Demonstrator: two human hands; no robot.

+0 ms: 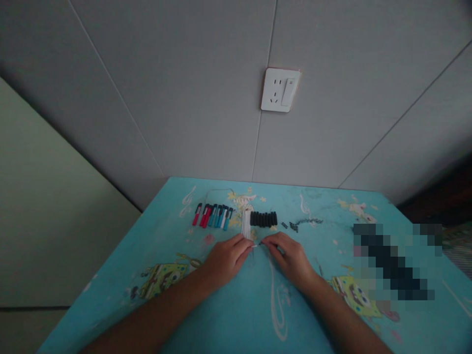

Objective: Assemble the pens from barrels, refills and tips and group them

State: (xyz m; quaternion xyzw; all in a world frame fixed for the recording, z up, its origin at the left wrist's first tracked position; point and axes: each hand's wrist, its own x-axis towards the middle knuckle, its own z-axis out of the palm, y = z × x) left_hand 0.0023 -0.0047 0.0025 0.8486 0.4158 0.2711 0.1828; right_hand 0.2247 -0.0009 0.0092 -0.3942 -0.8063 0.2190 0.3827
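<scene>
Head view, lower centre: left hand (231, 254) pinches a white stick (254, 246), right hand (286, 251) a small dark piece (260, 243); aligning their ends should help.

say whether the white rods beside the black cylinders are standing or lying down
Lying down: the white rods stretch side by side along the blue tabletop, just beyond the left hand.

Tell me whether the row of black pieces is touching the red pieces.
Apart. The head view shows it: blue pieces and the white sticks lie between the red pieces and the row of black pieces.
</scene>
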